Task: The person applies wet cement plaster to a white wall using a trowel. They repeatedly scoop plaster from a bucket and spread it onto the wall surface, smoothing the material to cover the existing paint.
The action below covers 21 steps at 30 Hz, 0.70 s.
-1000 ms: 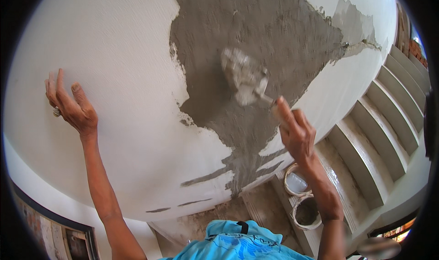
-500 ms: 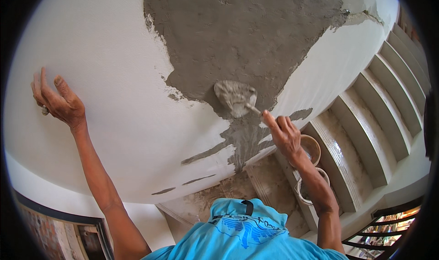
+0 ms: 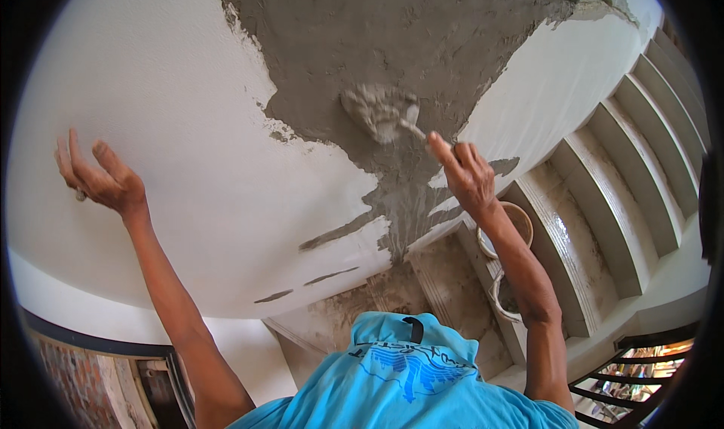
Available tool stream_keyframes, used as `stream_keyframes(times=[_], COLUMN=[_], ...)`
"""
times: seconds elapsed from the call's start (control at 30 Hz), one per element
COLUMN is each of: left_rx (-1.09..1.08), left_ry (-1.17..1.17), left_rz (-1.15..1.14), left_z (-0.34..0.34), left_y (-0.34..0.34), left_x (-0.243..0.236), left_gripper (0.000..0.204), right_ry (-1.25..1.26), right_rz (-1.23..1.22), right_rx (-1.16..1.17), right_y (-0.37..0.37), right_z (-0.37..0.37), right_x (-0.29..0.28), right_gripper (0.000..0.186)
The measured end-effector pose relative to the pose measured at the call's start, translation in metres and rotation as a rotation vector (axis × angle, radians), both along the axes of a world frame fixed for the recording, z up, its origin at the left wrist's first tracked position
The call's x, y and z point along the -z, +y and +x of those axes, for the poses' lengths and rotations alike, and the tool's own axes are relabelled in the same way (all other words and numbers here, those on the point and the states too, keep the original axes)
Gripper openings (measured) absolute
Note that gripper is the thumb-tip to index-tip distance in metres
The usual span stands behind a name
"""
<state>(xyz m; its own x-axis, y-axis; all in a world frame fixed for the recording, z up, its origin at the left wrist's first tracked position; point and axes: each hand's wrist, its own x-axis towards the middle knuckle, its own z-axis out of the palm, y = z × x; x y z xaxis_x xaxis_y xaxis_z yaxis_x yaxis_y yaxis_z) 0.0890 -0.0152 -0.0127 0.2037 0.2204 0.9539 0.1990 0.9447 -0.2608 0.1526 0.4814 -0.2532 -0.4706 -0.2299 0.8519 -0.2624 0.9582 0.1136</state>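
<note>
My right hand (image 3: pixel 469 175) is closed round the handle of a trowel (image 3: pixel 381 113), its index finger stretched along the handle. Grey mortar covers the trowel's blade, which lies over the band of wet grey plaster (image 3: pixel 362 36) on the wall; whether it presses on the surface I cannot tell. Well to the left, my left hand (image 3: pixel 105 176) is raised at the white wall (image 3: pixel 181 225), holding nothing, fingers apart and slightly curled, with a ring on one finger. Some of its fingers are hidden behind others.
Stairs (image 3: pixel 596 202) climb along the right side. Two buckets stand on the steps beside my right forearm: a brownish one (image 3: pixel 528 221) and a pale-rimmed one (image 3: pixel 498 297) partly behind the arm. A dark railing (image 3: pixel 618 387) is at lower right, a dark-framed opening (image 3: pixel 98 346) at lower left.
My right hand and the trowel have moved up the plaster and a little to the left. My left hand has shifted slightly downward in the view and remains open.
</note>
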Motion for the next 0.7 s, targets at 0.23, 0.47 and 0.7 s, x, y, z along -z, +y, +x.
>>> stream_keyframes(times=[0.23, 0.47, 0.7], left_rx=[0.030, 0.306, 0.389], left_ry=[-0.156, -0.674, -1.445], left_rz=[-0.111, -0.139, 0.001], left_z=[0.059, 0.101, 0.169], left_y=[0.014, 0.064, 0.080], left_x=[0.077, 0.204, 0.346], left_gripper=[0.046, 0.041, 0.032], right_ry=[-0.105, 0.005, -0.345], right_rz=[0.060, 0.013, 0.093], right_rx=[-0.005, -0.007, -0.007], right_y=[0.015, 0.002, 0.031], right_z=[0.037, 0.005, 0.077], right_x=[0.041, 0.007, 0.105], right_gripper=[0.078, 0.083, 0.082])
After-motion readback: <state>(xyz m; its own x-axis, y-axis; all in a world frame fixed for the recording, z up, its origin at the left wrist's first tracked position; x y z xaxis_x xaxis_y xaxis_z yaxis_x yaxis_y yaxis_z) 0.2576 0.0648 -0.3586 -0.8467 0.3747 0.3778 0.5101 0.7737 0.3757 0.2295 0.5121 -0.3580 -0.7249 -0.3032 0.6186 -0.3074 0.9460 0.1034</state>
